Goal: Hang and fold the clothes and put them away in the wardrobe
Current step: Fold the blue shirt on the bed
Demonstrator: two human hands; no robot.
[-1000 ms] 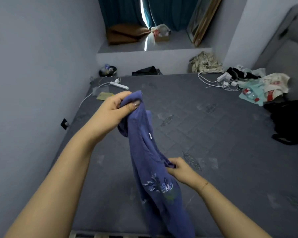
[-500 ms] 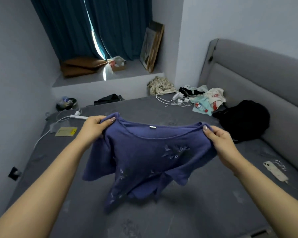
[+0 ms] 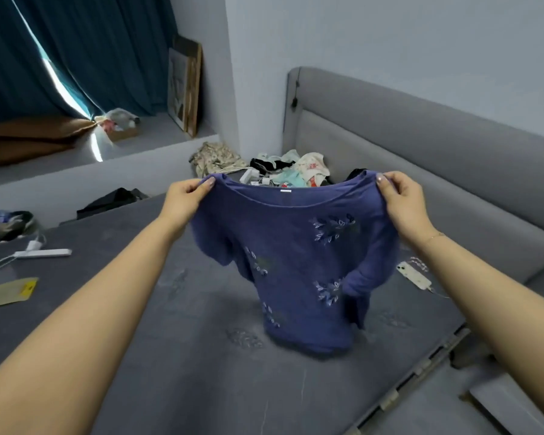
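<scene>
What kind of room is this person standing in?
Most likely a bedroom: a bare grey mattress with a padded headboard, dark curtains over a window ledge, and clothes piled by the wall.

head cam | faces forward-down over bed (image 3: 201,356) | hands close | single view

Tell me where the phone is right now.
In the head view, the phone lies on the grey mattress at right, by the headboard, just beyond the held blue shirt and under the right forearm.
</scene>
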